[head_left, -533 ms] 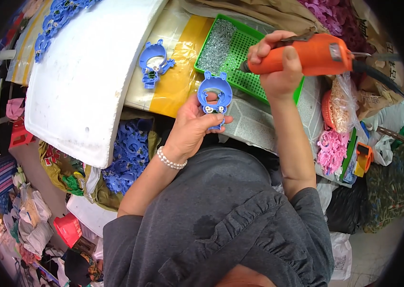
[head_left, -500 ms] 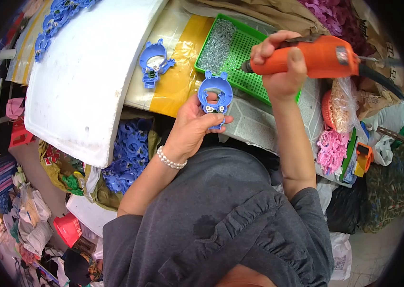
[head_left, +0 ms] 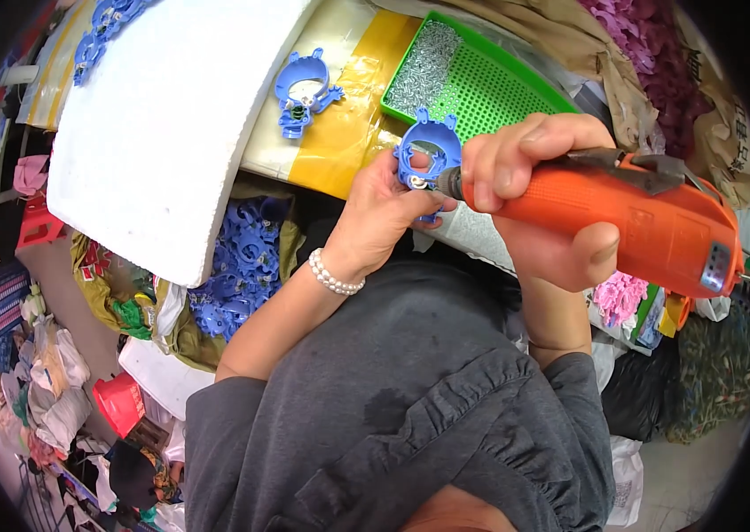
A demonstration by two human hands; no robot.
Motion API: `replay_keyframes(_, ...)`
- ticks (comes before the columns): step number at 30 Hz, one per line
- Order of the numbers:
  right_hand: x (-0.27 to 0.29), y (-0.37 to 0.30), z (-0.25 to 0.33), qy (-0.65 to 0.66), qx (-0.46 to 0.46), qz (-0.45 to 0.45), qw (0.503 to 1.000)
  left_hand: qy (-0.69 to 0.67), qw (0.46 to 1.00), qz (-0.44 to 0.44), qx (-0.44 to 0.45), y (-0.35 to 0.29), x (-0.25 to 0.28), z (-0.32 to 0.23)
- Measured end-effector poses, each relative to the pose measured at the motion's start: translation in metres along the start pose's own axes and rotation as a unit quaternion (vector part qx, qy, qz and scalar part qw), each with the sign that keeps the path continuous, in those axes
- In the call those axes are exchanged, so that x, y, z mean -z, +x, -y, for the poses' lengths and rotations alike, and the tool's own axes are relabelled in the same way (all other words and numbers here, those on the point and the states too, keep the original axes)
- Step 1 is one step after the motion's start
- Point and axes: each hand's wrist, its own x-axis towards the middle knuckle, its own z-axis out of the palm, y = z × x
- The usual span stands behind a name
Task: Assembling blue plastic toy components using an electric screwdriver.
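My left hand point(head_left: 384, 202) pinches a blue plastic toy part point(head_left: 429, 142), shaped like a ring with two small ears on top. In my right hand point(head_left: 543, 191) is an orange electric screwdriver point(head_left: 632, 222), held sideways with its dark nose at the lower section of the blue part. The screwdriver's tip and the exact contact spot are hidden by the nose and fingers. A second blue toy part point(head_left: 302, 89) lies on the taped box beyond my left hand. Just past my hands, a green perforated tray point(head_left: 503, 93) holds a heap of small silver screws point(head_left: 428, 69).
On the left stands a large white foam board point(head_left: 153, 151). Below it, a bag point(head_left: 282, 266) is filled with blue parts point(head_left: 242, 262). Dark pink parts point(head_left: 650, 62) lie at the far right, with light pink ones point(head_left: 619, 297) nearer. A red bin point(head_left: 119, 403) sits at lower left.
My right hand has brought the screwdriver down and nearer, from over the green tray to the blue part. The left hand with its part has shifted slightly right and away. The view moved a little.
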Motion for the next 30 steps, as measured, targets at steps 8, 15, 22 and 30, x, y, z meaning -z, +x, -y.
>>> replay_keyframes(8, 0.001, 0.000, -0.012, 0.020, -0.006, 0.005, 1.000, 0.003, 1.000, -0.009, -0.010, -0.001, -0.003, -0.001)
replay_keyframes(15, 0.001, -0.004, -0.017, 0.008, 0.000, 0.006, 1.000, -0.012, 0.999, -0.021, -0.022, -0.003, -0.009, 0.003)
replay_keyframes(22, 0.003, -0.004, -0.025, -0.060, 0.041, 0.076, 0.994, -0.025, 0.998, -0.043, -0.038, -0.002, -0.004, 0.008)
replay_keyframes(30, 0.022, 0.005, 0.003, -0.015, 0.098, 0.102, 0.990, 0.066, 0.996, -0.032, -0.045, -0.016, 0.020, 0.002)
